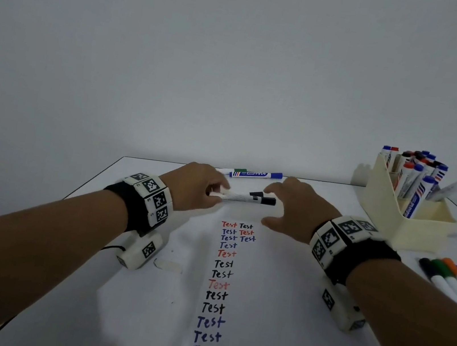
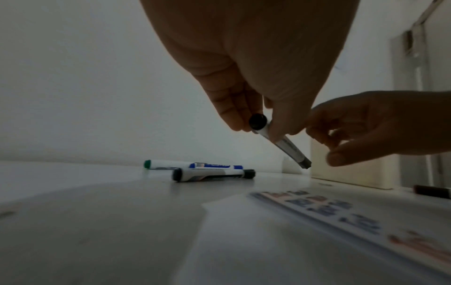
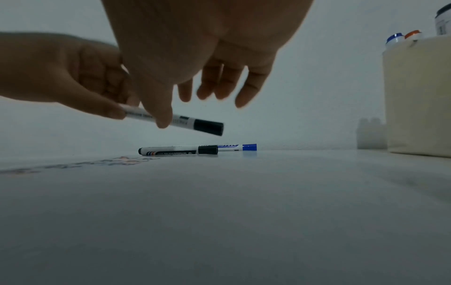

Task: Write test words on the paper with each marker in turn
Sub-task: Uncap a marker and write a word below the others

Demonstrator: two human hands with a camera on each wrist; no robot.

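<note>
Above the paper [image 1: 269,284], capped black marker [image 1: 242,198] pinched in left-hand grip [image 1: 198,187]; right-hand grip [image 1: 290,206] spread empty just beside.

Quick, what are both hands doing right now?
Left hand: holding a white marker with a black cap above the paper.
Right hand: open, fingers spread beside the marker's cap, holding nothing.

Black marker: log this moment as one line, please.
left hand grips black marker, capped | right hand open beside cap, not touching | paper: Test column written
</note>
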